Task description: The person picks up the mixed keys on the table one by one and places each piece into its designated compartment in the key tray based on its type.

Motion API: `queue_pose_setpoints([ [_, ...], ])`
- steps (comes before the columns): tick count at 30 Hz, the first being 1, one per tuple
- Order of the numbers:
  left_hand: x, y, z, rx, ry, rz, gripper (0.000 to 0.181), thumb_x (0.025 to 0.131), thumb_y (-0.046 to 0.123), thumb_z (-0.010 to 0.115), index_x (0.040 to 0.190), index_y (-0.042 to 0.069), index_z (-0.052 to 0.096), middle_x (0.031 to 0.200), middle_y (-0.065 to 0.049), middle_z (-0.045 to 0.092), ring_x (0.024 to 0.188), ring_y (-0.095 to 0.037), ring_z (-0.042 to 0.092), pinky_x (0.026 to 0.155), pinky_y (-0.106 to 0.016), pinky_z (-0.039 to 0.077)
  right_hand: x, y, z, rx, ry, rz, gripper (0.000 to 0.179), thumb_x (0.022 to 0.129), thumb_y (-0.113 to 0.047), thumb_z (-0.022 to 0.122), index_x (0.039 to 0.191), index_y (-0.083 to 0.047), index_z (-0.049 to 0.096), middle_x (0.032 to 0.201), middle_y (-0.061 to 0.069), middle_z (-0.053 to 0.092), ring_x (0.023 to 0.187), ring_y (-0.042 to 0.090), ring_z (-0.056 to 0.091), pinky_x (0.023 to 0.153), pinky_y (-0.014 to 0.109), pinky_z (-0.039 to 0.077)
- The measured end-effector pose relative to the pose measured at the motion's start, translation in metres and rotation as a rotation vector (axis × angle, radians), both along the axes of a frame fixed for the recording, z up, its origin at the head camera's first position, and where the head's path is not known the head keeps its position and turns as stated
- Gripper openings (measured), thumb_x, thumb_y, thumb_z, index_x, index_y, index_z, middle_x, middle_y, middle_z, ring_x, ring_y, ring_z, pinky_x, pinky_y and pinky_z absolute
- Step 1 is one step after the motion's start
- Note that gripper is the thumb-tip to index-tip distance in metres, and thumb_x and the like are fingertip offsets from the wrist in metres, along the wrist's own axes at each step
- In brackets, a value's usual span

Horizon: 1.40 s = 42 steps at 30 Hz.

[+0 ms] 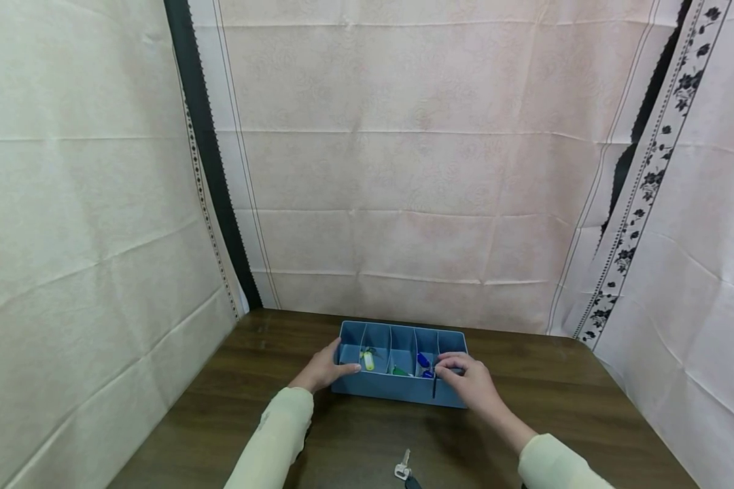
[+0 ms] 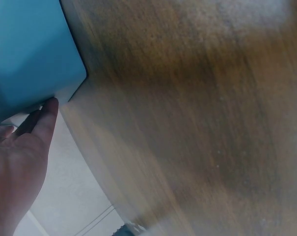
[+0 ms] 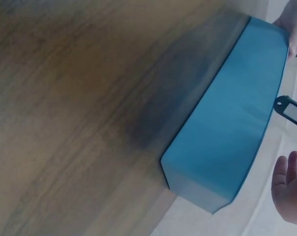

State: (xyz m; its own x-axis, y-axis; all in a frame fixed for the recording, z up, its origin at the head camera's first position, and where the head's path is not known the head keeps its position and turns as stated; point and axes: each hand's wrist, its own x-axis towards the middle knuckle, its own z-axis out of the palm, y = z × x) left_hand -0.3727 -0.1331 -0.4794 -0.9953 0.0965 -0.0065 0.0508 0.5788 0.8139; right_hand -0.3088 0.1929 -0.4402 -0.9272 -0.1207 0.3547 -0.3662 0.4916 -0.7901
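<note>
A blue divided box [image 1: 382, 387] stands on the wooden table. My left hand [image 1: 324, 367] grips its left end, thumb over the front rim; the left wrist view shows the fingers at the box's end wall. Over the right-hand compartments, my right hand [image 1: 467, 380] has thumb and fingers brought together, pinching a dark-framed key tag [image 3: 291, 112] with a pale label, which overlaps the box rim. The actual grip is partly hidden. Inside the box lie a yellow-green tag [image 1: 368, 360], a green tag [image 1: 400, 371] and blue tags [image 1: 424, 360].
A key [image 1: 402, 467] with a dark tag [image 1: 412, 483] lies on the table [image 1: 355, 441] in front of the box, near the bottom of the head view. Pale cloth curtains [image 1: 404, 170] hang behind the table and on both sides.
</note>
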Motion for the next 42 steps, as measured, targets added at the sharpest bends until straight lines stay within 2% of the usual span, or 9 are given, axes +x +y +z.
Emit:
queue_pose_setpoints([
  [3, 0.001, 0.0, 0.0, 0.002, -0.003, 0.003, 0.099, 0.084, 0.046, 0.078, 0.158, 0.01, 0.022, 0.155, -0.021, 0.035, 0.138, -0.046, 0.035, 0.105, -0.065, 0.034, -0.003, 0.002, 0.003, 0.007, 0.022, -0.028, 0.01, 0.093, -0.016, 0.072, 0.09, -0.008, 0.077, 0.116, 0.009, 0.068, 0.112, 0.029, 0.061, 0.086, 0.027, 0.054],
  [8, 0.001, 0.0, 0.0, 0.005, -0.002, 0.0, 0.099, 0.084, 0.046, 0.078, 0.158, 0.01, 0.023, 0.155, -0.021, 0.035, 0.138, -0.046, 0.036, 0.105, -0.066, 0.034, -0.009, 0.006, 0.004, 0.021, 0.058, -0.052, 0.011, 0.092, -0.016, 0.072, 0.091, -0.007, 0.077, 0.118, 0.011, 0.068, 0.114, 0.031, 0.061, 0.092, 0.04, 0.054],
  [13, 0.0, 0.0, 0.0, 0.009, 0.003, -0.006, 0.099, 0.084, 0.047, 0.078, 0.158, 0.011, 0.023, 0.155, -0.021, 0.036, 0.138, -0.046, 0.036, 0.105, -0.066, 0.034, -0.014, 0.01, 0.006, 0.013, 0.034, -0.065, 0.015, 0.094, -0.019, 0.07, 0.095, -0.005, 0.077, 0.121, 0.014, 0.066, 0.118, 0.033, 0.058, 0.097, 0.048, 0.05],
  [19, 0.0, 0.0, 0.0, 0.008, 0.005, -0.005, 0.099, 0.083, 0.047, 0.078, 0.158, 0.011, 0.023, 0.155, -0.021, 0.036, 0.138, -0.046, 0.036, 0.106, -0.066, 0.033, -0.02, 0.014, 0.009, -0.006, 0.024, -0.092, 0.017, 0.095, -0.019, 0.069, 0.099, -0.004, 0.076, 0.122, 0.014, 0.065, 0.115, 0.033, 0.06, 0.093, 0.041, 0.054],
  [24, 0.001, -0.001, 0.001, 0.007, -0.002, -0.003, 0.1, 0.083, 0.047, 0.078, 0.158, 0.01, 0.023, 0.155, -0.021, 0.035, 0.138, -0.046, 0.035, 0.106, -0.066, 0.033, -0.028, 0.017, 0.011, -0.009, 0.042, -0.151, 0.019, 0.095, -0.02, 0.07, 0.101, -0.003, 0.076, 0.121, 0.015, 0.067, 0.111, 0.03, 0.062, 0.087, 0.031, 0.054],
  [31, 0.0, -0.001, 0.0, 0.004, -0.006, -0.007, 0.101, 0.083, 0.048, 0.078, 0.158, 0.01, 0.022, 0.155, -0.022, 0.034, 0.139, -0.046, 0.034, 0.106, -0.065, 0.032, -0.041, 0.021, 0.013, -0.003, 0.023, -0.245, 0.02, 0.096, -0.021, 0.068, 0.103, -0.004, 0.076, 0.12, 0.014, 0.066, 0.104, 0.026, 0.062, 0.084, 0.035, 0.051],
  [36, 0.0, -0.001, 0.002, 0.004, -0.007, -0.002, 0.101, 0.083, 0.048, 0.078, 0.158, 0.01, 0.022, 0.155, -0.022, 0.033, 0.139, -0.046, 0.034, 0.107, -0.065, 0.032, -0.047, 0.023, 0.015, -0.003, 0.02, -0.279, 0.02, 0.096, -0.022, 0.067, 0.102, -0.004, 0.076, 0.116, 0.013, 0.067, 0.098, 0.024, 0.06, 0.079, 0.03, 0.05],
  [42, 0.0, 0.0, 0.001, 0.005, -0.011, 0.006, 0.1, 0.084, 0.047, 0.078, 0.158, 0.011, 0.022, 0.156, -0.021, 0.033, 0.14, -0.045, 0.032, 0.108, -0.065, 0.031, -0.057, 0.026, 0.013, -0.011, 0.01, -0.327, 0.021, 0.095, -0.023, 0.067, 0.099, -0.005, 0.077, 0.11, 0.013, 0.069, 0.096, 0.025, 0.061, 0.08, 0.035, 0.049],
])
